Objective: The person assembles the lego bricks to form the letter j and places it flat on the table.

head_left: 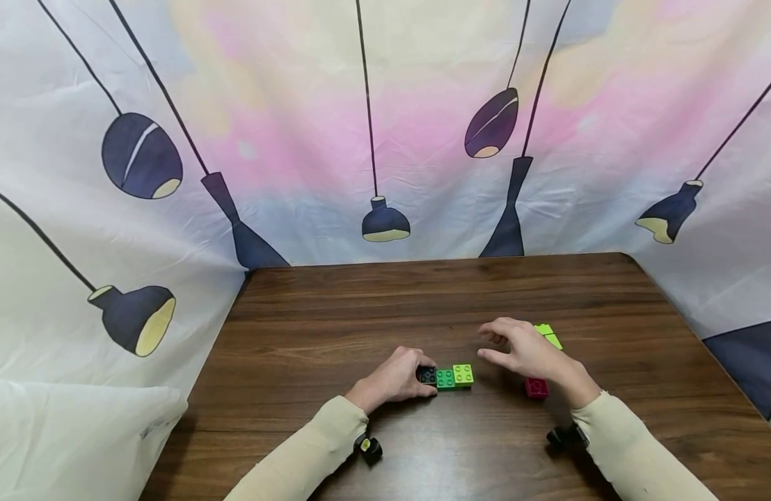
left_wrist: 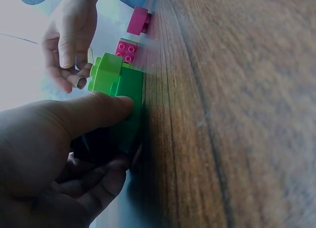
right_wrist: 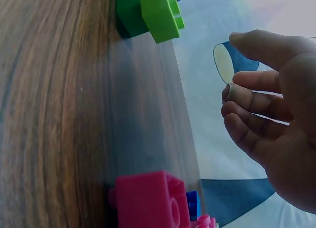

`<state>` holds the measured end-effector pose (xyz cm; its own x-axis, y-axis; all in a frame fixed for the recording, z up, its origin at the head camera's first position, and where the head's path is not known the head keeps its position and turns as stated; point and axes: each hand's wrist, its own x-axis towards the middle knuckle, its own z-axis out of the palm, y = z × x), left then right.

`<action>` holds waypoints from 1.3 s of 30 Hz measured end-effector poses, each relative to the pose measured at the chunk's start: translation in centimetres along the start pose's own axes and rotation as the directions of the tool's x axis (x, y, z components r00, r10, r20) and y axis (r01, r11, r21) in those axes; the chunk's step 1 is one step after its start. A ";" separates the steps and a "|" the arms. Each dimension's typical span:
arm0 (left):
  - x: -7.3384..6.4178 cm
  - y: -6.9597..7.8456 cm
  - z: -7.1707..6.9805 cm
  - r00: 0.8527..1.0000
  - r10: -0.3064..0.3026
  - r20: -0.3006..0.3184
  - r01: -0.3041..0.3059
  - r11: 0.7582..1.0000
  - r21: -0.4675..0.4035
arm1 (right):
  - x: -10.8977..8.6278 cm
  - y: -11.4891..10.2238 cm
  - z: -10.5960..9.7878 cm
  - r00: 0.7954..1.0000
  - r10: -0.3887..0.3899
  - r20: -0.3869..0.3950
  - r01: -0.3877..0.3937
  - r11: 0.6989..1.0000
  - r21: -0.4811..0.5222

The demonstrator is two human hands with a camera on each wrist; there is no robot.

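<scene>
My left hand (head_left: 398, 376) grips the left end of a small row of toy building blocks, thumb on the near side and fingers on the far side. A black block (head_left: 427, 376) sits in that grip. Beside it is a green block (head_left: 445, 378), whose side the thumb presses in the left wrist view. A lime block (head_left: 463, 374) stands higher at the right end. My right hand (head_left: 526, 351) hovers right of the row, fingers loosely bent, with nothing between thumb and fingers (right_wrist: 247, 97).
Under and behind the right hand lie a magenta block (head_left: 537, 388) and lime blocks (head_left: 548, 336). A blue block (right_wrist: 193, 205) shows past the magenta one in the right wrist view. Behind the wooden table (head_left: 360, 306) hangs a cloth printed with lamps (head_left: 385, 221).
</scene>
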<state>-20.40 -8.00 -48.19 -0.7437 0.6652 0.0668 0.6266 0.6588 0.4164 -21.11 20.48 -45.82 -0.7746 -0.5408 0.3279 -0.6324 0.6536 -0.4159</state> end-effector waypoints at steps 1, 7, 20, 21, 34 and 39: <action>0.0 0.0 0.0 1.000 0.000 -0.001 0.000 1.000 0.002 | -0.1 0.1 0.0 1.000 0.001 -0.005 -0.001 1.000 -0.003; -0.1 0.0 0.1 1.000 -0.006 -0.002 0.006 1.000 -0.008 | -0.5 1.0 -0.4 0.999 0.004 -0.038 -0.004 1.000 -0.022; 0.0 -0.1 0.4 1.000 0.004 -0.016 -0.005 1.000 -0.011 | -1.5 2.7 -1.7 0.996 0.047 -0.070 -0.052 0.997 -0.064; 0.0 -0.1 0.4 1.000 0.001 -0.016 -0.001 1.000 -0.012 | -1.5 2.8 -1.8 0.996 0.048 -0.076 -0.053 0.996 -0.070; -0.1 0.0 0.3 1.000 -0.011 -0.014 0.010 1.000 -0.016 | -2.0 3.4 -2.8 0.996 0.079 -0.051 -0.084 0.991 -0.101; 0.0 0.0 0.2 1.000 -0.018 -0.005 0.018 1.000 -0.018 | -2.2 3.7 -3.2 0.992 0.109 -0.055 -0.115 0.985 -0.125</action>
<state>-20.30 -7.92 -48.39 -0.7560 0.6514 0.0641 0.6091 0.6643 0.4333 -21.78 25.80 -45.37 -0.8384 -0.4362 0.3269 -0.5351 0.7727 -0.3414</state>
